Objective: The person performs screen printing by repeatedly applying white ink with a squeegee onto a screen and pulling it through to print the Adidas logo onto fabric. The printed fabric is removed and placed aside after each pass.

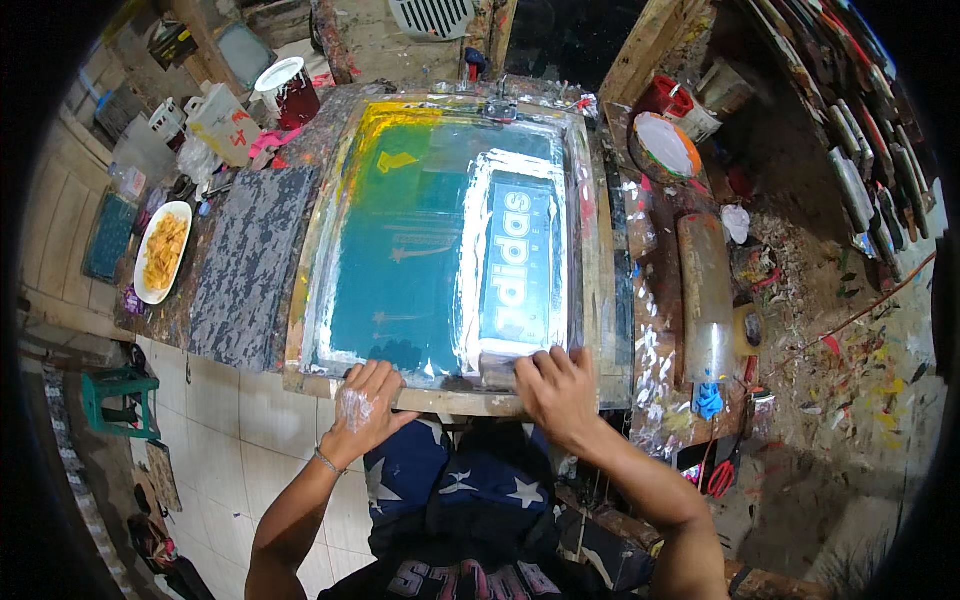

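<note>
The screen (405, 295) stretches forward from both hands, its white-bordered panel (522, 265) running lengthwise away from the nearer right hand (558, 398), curled, grip unclear; the left hand (362, 412) bends, thumb spread.

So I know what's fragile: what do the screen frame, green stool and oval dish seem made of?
Screen frame: probably wood, matte and paint-smeared, its bare edge tan. Green stool: likely smooth plastic, evenly coloured. Oval dish: glazed ceramic or hard plastic; its smooth white rim fits either.
</note>
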{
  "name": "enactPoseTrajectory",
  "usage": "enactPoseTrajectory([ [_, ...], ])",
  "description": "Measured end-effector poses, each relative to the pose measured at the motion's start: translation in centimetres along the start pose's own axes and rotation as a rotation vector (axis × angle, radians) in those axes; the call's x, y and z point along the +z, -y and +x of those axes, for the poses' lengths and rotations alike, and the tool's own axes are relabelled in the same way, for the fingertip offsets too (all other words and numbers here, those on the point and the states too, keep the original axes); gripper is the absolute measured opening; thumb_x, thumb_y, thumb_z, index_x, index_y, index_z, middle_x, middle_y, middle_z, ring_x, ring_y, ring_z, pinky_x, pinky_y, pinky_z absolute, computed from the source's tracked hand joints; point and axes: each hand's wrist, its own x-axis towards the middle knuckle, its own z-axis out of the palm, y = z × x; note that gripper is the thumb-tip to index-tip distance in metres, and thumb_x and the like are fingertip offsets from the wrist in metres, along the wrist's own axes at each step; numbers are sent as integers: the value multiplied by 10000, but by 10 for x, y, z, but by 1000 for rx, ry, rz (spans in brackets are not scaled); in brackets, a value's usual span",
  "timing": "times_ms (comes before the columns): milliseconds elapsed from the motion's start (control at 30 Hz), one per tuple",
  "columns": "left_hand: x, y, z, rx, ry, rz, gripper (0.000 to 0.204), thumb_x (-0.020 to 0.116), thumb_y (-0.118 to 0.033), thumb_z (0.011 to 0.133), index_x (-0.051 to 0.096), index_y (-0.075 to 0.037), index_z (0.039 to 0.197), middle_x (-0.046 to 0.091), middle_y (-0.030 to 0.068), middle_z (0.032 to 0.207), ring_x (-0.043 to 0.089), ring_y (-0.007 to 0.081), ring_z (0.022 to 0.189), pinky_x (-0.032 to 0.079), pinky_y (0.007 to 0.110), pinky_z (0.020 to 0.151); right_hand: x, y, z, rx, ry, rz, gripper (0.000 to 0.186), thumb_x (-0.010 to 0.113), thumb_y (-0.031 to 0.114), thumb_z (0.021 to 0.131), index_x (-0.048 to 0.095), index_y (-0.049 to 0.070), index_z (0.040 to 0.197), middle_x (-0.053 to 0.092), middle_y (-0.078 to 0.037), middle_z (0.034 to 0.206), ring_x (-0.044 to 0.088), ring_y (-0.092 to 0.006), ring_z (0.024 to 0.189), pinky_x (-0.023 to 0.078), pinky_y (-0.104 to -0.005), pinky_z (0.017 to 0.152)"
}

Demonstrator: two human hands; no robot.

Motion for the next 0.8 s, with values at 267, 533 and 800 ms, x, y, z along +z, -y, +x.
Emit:
enactPoseTrajectory([
  [267, 1, 2, 3, -32, 30, -32, 497, 923, -246, 583, 603, -47, 908, 550, 132, 888, 559, 348, 866, 433, 454, 761, 77, -135, 161, 0, -259, -186, 240, 721, 337, 873, 618, 124, 913, 674, -66, 828, 632, -277, 862, 404, -451, 832],
  [533, -2, 4, 1, -52, 125, -26, 485, 916, -284, 605, 605, -63, 904, 553, 112, 917, 560, 307, 905, 438, 414, 803, 49, -176, 244, 79, 12, -119, 377, 747, 435, 851, 704, 96, 1011, 735, -142, 796, 716, -313, 854, 402, -475, 864],
  [800, -1, 2, 4, -56, 88, -42, 519, 944, -216, 545, 594, -51, 891, 537, 132, 895, 549, 345, 868, 427, 447, 764, 26, -81, 120, 36, 75, -42, 384, 703, 445, 886, 629, 79, 973, 694, -120, 753, 683, -299, 760, 425, -461, 834],
])
